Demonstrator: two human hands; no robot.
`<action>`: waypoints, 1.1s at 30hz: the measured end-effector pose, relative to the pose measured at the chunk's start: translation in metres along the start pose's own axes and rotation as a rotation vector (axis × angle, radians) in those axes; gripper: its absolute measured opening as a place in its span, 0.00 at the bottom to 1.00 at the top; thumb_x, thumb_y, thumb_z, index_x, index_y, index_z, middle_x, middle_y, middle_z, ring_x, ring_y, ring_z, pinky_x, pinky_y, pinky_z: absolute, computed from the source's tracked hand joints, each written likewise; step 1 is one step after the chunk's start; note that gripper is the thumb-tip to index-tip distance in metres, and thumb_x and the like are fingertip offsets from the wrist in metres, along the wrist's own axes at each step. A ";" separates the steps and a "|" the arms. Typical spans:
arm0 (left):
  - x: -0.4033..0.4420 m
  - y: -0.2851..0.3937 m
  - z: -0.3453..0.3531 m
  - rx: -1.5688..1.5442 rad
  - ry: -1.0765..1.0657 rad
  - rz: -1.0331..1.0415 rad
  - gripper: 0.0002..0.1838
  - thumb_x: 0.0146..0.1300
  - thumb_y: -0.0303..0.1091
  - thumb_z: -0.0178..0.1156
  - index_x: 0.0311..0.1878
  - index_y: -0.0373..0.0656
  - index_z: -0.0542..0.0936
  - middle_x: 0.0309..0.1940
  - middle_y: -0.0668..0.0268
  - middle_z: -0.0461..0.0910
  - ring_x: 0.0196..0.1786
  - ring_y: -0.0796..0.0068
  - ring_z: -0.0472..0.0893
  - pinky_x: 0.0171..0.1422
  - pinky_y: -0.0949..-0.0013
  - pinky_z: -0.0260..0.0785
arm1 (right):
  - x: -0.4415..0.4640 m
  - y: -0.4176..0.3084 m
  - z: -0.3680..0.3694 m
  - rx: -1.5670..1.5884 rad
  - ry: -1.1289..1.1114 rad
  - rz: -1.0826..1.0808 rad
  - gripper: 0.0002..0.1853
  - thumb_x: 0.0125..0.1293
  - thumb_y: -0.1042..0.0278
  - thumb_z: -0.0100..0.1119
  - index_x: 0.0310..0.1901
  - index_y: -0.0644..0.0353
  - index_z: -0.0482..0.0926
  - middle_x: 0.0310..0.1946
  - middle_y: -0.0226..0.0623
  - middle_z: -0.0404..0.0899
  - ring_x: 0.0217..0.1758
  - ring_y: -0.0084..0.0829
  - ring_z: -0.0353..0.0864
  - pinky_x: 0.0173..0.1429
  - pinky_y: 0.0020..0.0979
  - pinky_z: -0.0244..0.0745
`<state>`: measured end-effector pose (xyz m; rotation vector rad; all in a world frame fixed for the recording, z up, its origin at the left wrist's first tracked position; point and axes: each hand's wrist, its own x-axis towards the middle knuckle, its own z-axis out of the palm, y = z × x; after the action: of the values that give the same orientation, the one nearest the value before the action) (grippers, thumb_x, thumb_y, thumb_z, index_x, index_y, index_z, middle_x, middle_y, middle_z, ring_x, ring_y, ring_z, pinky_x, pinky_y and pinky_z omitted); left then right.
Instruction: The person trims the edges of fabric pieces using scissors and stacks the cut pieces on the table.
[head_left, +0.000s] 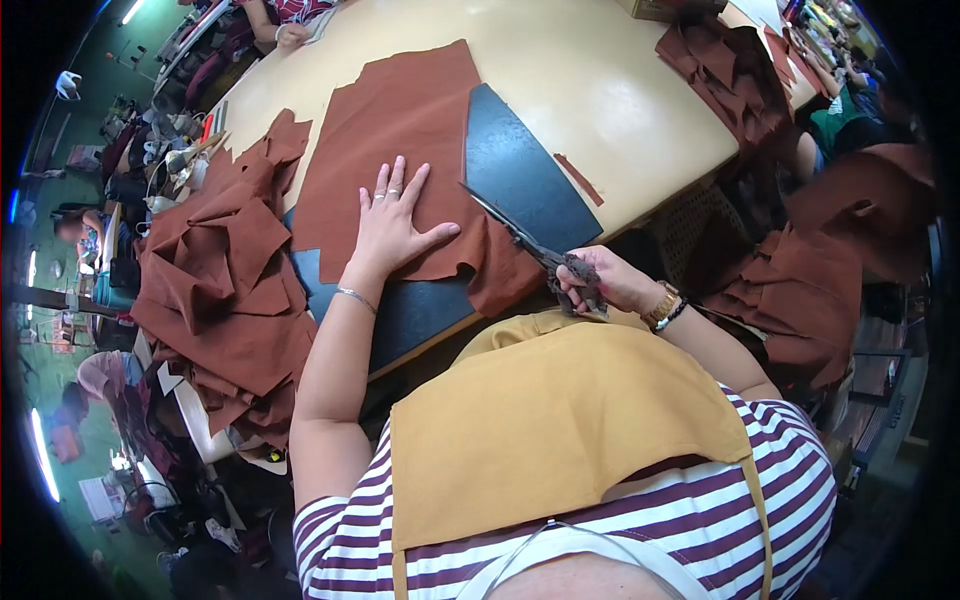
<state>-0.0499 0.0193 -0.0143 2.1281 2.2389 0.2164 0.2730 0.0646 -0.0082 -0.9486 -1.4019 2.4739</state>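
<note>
A large rust-brown fabric piece point(410, 100) lies over a dark board point(515, 165) on the table. My left hand point(392, 225) rests flat on this fabric, fingers spread, a ring and a bracelet showing. My right hand point(610, 280) grips scissors point(520, 232) whose handles look wrapped in dark cloth. The blades point up and left, their tips at the fabric's right edge beside the board. Below the blades, a fold of the fabric droops over the board's near edge.
A heap of rust-brown fabric point(220, 270) sits at the left. More brown fabric lies at the table's far right point(725, 75) and beside me point(800, 290). A thin brown strip point(579, 180) lies on the pale table point(590, 70). Another person's hand point(293, 36) is at the far edge.
</note>
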 end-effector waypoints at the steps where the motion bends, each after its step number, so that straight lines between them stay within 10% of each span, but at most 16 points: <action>1: -0.001 0.002 0.000 0.008 -0.001 -0.032 0.53 0.47 0.75 0.57 0.73 0.56 0.58 0.75 0.54 0.48 0.77 0.51 0.45 0.73 0.35 0.38 | -0.002 0.002 -0.002 -0.012 -0.012 -0.011 0.14 0.65 0.58 0.62 0.29 0.58 0.75 0.21 0.25 0.74 0.22 0.15 0.74 0.26 0.18 0.71; 33: -0.003 0.001 0.001 0.027 -0.024 -0.107 0.51 0.51 0.75 0.54 0.74 0.57 0.57 0.76 0.54 0.46 0.77 0.50 0.44 0.72 0.32 0.38 | -0.001 0.009 -0.003 -0.015 -0.003 -0.052 0.14 0.65 0.56 0.62 0.29 0.58 0.75 0.23 0.26 0.75 0.22 0.15 0.73 0.26 0.19 0.72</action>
<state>-0.0487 0.0164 -0.0150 2.0051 2.3464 0.1568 0.2770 0.0619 -0.0160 -0.9001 -1.4289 2.4322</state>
